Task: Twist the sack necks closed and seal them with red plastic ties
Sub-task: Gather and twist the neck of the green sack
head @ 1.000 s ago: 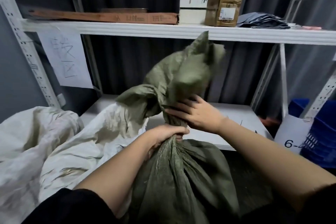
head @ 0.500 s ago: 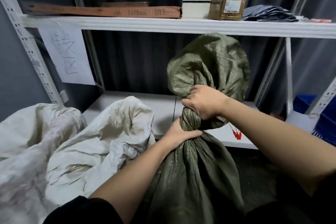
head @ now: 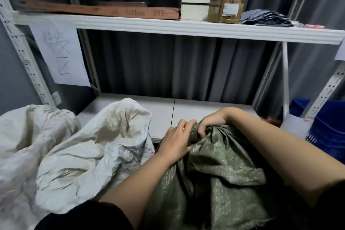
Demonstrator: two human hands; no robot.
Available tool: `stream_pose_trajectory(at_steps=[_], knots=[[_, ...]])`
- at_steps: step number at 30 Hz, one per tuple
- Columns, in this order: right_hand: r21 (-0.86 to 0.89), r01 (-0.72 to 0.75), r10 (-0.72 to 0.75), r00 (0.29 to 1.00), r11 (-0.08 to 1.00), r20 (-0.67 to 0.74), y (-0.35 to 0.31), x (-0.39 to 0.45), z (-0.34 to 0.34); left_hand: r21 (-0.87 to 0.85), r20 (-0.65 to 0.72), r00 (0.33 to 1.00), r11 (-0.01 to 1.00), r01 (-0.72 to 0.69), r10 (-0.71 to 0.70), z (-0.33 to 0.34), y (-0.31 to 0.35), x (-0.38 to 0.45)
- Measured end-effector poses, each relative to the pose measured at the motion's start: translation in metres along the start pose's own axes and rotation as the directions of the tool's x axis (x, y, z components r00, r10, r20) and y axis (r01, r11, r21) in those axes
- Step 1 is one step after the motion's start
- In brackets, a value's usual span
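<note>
A green woven sack [head: 214,179] stands low in the middle, between my forearms. Its neck is bunched and folded down toward me, so the loose top drapes over the sack's body. My left hand [head: 175,142] wraps the twisted neck from the left. My right hand [head: 209,123] grips the same neck from the right, fingers curled into the fabric. No red tie is visible.
Two crumpled white sacks [head: 78,147] lie at the left, touching the green one. A white metal shelf [head: 168,112] stands behind, its upper board [head: 186,28] holding cardboard boxes [head: 225,6] and grey bags. A blue crate [head: 328,123] sits at the right.
The sack's loose top, which stood up above my hands, has been pulled down and folded over toward me. Both hands have dropped lower on the neck.
</note>
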State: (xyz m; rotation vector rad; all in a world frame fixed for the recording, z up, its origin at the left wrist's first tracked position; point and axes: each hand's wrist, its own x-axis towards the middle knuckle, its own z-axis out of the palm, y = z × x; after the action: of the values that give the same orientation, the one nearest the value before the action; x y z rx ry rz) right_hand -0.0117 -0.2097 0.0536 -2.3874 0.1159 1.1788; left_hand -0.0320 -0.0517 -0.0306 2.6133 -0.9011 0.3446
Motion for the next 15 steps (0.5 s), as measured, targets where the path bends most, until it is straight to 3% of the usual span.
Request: stream_pose_trajectory(at_steps=[3, 7, 9, 11, 13, 15], knots=[[0.149, 0.015, -0.022, 0.999, 0.989, 0.045, 0.006, -0.002, 0.003, -0.001, 0.025, 0.995, 0.996, -0.094, 0.094, -0.005, -0.003, -0.004], [0.214, 0.020, -0.031, 0.998, 0.977, 0.049, 0.009, 0.005, -0.001, -0.165, 0.012, 1.000, 0.986, -0.002, 0.004, -0.006, -0.003, 0.000], [0.177, 0.023, -0.024, 1.000, 0.984, 0.005, 0.007, 0.007, -0.003, -0.217, 0.050, 0.997, 0.973, 0.073, -0.064, -0.004, -0.002, 0.003], [-0.039, 0.033, -0.040, 0.979, 0.999, -0.198, -0.002, 0.003, -0.004, -0.271, 0.113, 0.977, 0.941, 0.204, -0.180, -0.001, -0.006, 0.007], [-0.430, -0.081, -0.175, 0.835, 0.899, -0.522, -0.014, -0.009, -0.006, -0.419, 0.228, 0.917, 0.817, 0.396, -0.328, 0.001, -0.010, 0.015], [-0.649, -0.227, -0.382, 0.652, 0.726, -0.655, -0.030, -0.027, 0.001, -0.521, 0.316, 0.858, 0.682, 0.514, -0.405, 0.004, -0.012, 0.020]])
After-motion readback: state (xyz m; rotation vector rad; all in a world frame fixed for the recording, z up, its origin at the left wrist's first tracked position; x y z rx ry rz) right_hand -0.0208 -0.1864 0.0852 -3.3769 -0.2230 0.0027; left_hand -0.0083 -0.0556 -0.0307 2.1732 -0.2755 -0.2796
